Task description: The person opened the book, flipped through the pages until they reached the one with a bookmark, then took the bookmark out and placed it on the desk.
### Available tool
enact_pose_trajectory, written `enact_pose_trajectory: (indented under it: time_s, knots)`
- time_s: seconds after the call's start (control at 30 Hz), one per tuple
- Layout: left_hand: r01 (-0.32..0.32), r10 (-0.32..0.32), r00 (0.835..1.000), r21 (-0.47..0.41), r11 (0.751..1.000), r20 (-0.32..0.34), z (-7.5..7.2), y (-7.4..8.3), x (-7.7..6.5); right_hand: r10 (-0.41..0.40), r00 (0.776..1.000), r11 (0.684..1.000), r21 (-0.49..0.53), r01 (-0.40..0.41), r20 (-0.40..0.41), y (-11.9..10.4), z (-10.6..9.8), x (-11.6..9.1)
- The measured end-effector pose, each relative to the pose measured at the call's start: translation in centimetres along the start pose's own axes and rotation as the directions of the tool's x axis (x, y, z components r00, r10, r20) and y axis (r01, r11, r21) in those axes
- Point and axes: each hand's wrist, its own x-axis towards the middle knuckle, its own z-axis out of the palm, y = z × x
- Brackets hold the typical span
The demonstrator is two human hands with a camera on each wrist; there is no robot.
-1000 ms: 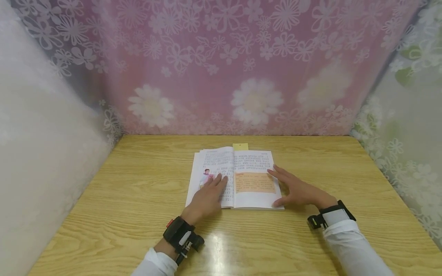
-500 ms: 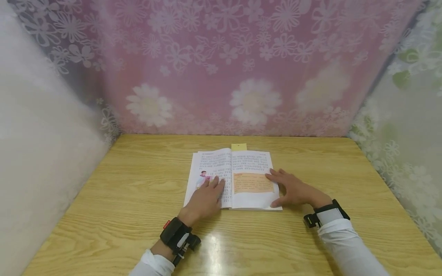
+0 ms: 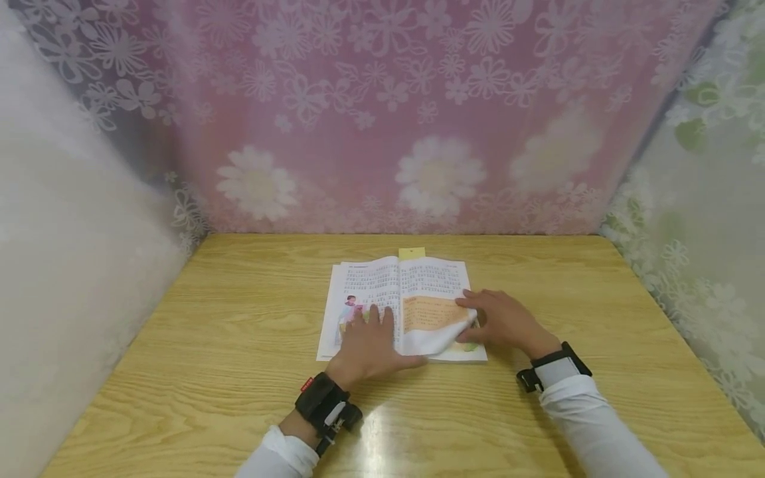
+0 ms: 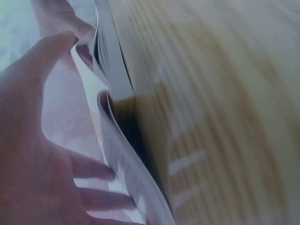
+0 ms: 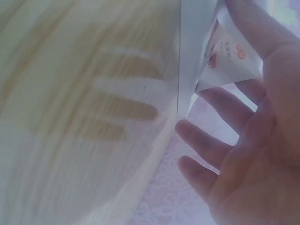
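An open book [image 3: 370, 271] lies on the table, with a picture of a figure on its left page. My left hand [image 3: 369, 348] rests on that page with fingers spread. Its thumb reaches right across the bottom of the gutter, toward the curled page. My right hand [image 3: 507, 322] pinches the right-hand page [image 3: 431, 340] near its lower outer corner. That corner is lifted and folds inward, baring part of the page underneath. In the right wrist view, red print shows on the raised leaf [image 5: 229, 58], while the other fingers of my right hand [image 5: 253, 126] stay loosely extended.
A yellow tab [image 3: 412, 253] sticks out at the top of the book. The wood-grain table [image 3: 239, 318] runs out to both sides. Floral cloth [image 3: 335, 133] hangs at the back, and pale sheets flank the table left and right.
My right hand has lifted the lower corner of the right page and moved slightly left with it. The left hand's thumb has swung out to the right, and its fingers have spread.
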Motion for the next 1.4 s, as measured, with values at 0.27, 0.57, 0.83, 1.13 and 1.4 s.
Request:
enact_pose_trajectory:
  time_s: [0.27, 0.57, 0.83, 1.13, 1.4]
  knots:
    - [0.025, -0.024, 1.000, 0.090, 0.996, -0.015, -0.7, 1.4, 0.1, 0.002, 0.999, 1.000, -0.014, -0.002, -0.052, -0.6, -0.6, 0.6]
    - [0.019, -0.017, 0.999, 0.076, 0.997, -0.030, -0.4, 1.3, 0.2, -0.013, 0.994, 1.000, -0.003, 0.012, -0.105, -1.5, -1.3, 0.0]
    - [0.034, -0.035, 0.999, 0.034, 0.999, 0.004, -0.5, 0.8, 0.2, 0.015, 0.998, 1.000, -0.010, -0.016, -0.068, -1.3, -1.3, -0.3]
    - [-0.025, 0.024, 1.000, -0.047, 0.999, -0.011, -0.4, -0.4, -0.4, 0.000, 1.000, 1.000, 0.014, 0.000, -0.011, -0.9, -1.3, -0.7]
    - [0.042, -0.065, 0.994, -0.238, 0.970, -0.090, -1.3, -1.8, -0.4, -0.001, 0.997, 0.999, 0.051, -0.003, 0.073, -0.6, -0.9, -1.1]
